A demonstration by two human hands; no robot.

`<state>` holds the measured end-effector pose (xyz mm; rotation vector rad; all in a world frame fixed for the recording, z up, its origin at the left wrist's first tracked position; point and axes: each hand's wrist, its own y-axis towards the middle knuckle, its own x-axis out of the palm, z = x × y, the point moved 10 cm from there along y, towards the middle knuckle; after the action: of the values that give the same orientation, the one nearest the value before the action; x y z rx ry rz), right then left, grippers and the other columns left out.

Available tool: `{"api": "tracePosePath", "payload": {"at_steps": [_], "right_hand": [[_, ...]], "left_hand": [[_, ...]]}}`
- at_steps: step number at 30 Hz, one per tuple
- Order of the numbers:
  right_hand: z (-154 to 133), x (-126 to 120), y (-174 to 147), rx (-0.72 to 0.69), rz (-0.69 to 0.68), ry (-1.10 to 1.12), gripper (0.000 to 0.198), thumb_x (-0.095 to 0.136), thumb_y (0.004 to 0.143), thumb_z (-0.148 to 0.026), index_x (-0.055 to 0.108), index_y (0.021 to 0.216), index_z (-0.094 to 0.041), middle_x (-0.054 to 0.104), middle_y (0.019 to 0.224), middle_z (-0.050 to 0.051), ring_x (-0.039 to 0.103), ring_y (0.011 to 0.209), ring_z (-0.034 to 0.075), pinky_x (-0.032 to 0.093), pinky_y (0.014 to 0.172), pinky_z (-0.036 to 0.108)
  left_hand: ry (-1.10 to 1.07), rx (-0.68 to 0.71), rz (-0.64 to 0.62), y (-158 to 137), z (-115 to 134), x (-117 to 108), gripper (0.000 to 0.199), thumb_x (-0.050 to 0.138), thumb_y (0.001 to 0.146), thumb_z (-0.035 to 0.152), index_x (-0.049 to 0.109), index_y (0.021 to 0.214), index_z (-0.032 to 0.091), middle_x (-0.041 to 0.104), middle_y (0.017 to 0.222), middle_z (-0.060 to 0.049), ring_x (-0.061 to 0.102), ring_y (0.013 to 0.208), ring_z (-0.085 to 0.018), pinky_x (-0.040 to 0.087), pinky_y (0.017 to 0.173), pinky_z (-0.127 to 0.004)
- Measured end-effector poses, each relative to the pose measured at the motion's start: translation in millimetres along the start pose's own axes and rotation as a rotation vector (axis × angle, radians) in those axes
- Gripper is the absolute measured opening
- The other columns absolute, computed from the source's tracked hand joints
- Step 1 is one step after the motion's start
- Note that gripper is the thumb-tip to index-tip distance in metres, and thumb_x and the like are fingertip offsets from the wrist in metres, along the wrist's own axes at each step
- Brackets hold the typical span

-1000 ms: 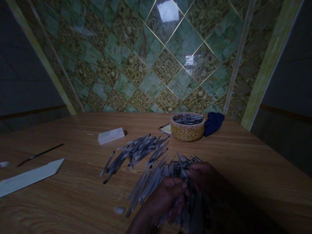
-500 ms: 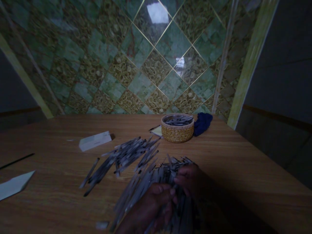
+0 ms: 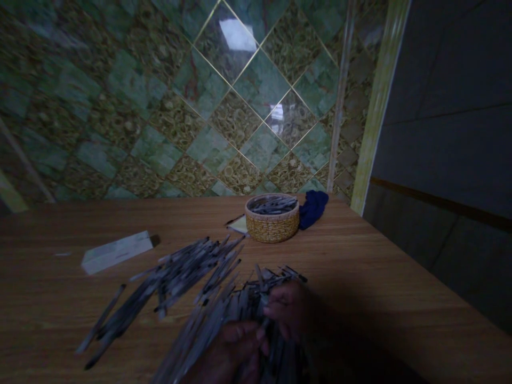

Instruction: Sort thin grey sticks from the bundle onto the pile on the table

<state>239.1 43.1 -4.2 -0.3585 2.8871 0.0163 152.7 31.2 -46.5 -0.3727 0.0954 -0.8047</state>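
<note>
— Your view has swung right since the earlier frame: the round, tan, woven basket [image 3: 272, 229] and the long white box [image 3: 118, 252] sit farther left in it, while your hands stay over the same heap.

— Where are the sticks you're working on?

— Your slender, pale-grey sticks with dark tips [image 3: 190, 341] lie beneath both hands and fan out left of your left hand [image 3: 236, 346]. A second, looser heap of sticks [image 3: 188, 272] lies beyond that hand, to its left, on the brown wood-grain table [image 3: 356, 253]. More fill the basket, straight beyond your right hand [image 3: 288, 308].

— And your grip?

— Both your hands are curled, fingertips close together. One stick slants up just beyond your right fingertips, but it's too dark to tell whether either hand pinches it.

— So how should you handle them well?

— Take each stick near one end and draw it along its length; pulling sideways would likely drag its neighbours. Let your left hand steady the heap. Your right forearm seems to shade the near sticks, so tilt it aside to see their tips.
</note>
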Motion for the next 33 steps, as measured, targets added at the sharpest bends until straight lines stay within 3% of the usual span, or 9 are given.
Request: {"api": "tracePosePath", "payload": {"at_steps": [3,10,16,33], "right_hand": [[0.0,4.0,0.3,-0.015,-0.042,0.101,0.011,0.053,0.074,-0.03,0.049,0.075,-0.02,0.05,0.042,-0.01,0.039,0.027,0.006,0.029,0.028,0.015],[1.5,8.5,3.7,0.018,-0.041,0.134,0.023,0.056,0.072,-0.041,0.047,0.075,-0.019,0.05,0.04,-0.009,0.041,0.026,0.006,0.028,0.028,0.015],[8.5,13.6,7.9,0.002,-0.04,0.275,0.034,0.059,0.066,-0.048,0.047,0.077,-0.019,0.057,0.048,-0.006,0.052,0.034,0.009,0.037,0.032,0.017],[23.5,0.9,9.3,0.077,0.05,0.23,0.025,0.054,0.067,-0.043,0.047,0.072,-0.02,0.057,0.041,-0.006,0.046,0.025,0.009,0.028,0.027,0.017]], "left_hand": [[0.012,0.009,-0.001,-1.0,1.5,-0.5,0.045,0.052,0.072,0.06,0.057,0.07,0.015,0.049,0.033,0.004,0.031,0.024,-0.005,0.019,0.028,-0.017],[0.032,-0.001,-0.008,-1.9,0.3,0.5,0.045,0.052,0.071,0.06,0.056,0.071,0.016,0.049,0.034,0.005,0.03,0.024,-0.005,0.02,0.028,-0.016],[0.017,-0.022,0.06,-2.6,3.9,0.4,0.048,0.054,0.066,0.064,0.054,0.069,0.016,0.051,0.033,0.004,0.03,0.021,-0.005,0.02,0.026,-0.016],[0.057,-0.002,0.045,-8.6,4.9,-4.1,0.039,0.049,0.076,0.054,0.054,0.075,0.015,0.055,0.038,0.003,0.029,0.02,-0.005,0.019,0.024,-0.016]]}}
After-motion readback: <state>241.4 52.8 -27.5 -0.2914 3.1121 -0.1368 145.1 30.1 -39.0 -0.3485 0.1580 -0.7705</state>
